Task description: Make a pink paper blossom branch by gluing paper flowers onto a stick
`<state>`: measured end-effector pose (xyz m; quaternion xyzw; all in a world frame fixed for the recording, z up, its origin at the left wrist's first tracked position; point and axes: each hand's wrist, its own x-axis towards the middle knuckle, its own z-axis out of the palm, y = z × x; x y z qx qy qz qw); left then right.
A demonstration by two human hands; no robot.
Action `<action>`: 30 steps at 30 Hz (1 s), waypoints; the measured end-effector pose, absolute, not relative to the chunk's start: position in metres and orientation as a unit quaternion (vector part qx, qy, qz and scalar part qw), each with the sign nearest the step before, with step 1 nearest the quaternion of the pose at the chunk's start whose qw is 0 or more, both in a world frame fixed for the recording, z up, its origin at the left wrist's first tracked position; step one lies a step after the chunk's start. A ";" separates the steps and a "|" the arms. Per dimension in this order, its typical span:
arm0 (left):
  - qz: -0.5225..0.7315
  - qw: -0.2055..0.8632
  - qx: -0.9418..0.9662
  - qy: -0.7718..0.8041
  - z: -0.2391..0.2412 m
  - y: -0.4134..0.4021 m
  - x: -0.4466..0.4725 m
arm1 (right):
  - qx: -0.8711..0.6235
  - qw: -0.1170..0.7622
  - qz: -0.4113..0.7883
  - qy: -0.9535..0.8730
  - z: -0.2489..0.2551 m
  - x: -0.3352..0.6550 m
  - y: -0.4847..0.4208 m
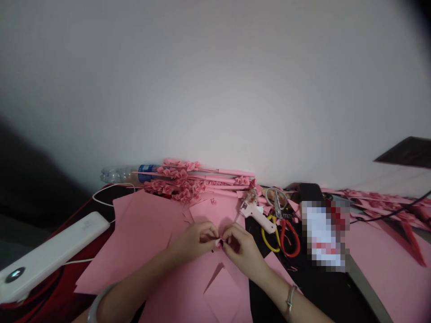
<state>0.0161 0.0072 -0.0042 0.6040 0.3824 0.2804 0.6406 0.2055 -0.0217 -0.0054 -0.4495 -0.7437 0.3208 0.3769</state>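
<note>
Between my two hands is a small folded piece of pink paper (218,243), pinched from both sides. My left hand (198,240) grips it with thumb and forefinger, and my right hand (240,249) does the same from the right. The fingers hide much of its shape. Under the hands lie large pink paper sheets (182,287). A smaller pink paper square (224,291) rests just below them. A white glue gun (257,215) lies beyond my right hand, next to scissors (291,240) with red and yellow handles.
Bunches of pink paper flowers (185,190) lie along the wall beside a clear plastic bottle (119,174). A long white device (54,255) with a cable is at left. At right are a blurred bright screen (323,237) and more paper flowers (373,202).
</note>
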 end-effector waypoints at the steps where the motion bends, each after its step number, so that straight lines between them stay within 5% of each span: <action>1: 0.281 0.638 0.605 0.385 -0.004 0.007 0.017 | -0.451 0.378 0.322 -0.742 -0.005 0.205 -0.022; 30: 0.270 0.631 0.615 0.388 0.000 0.003 0.018 | -0.443 0.370 0.344 -0.740 -0.003 0.212 -0.023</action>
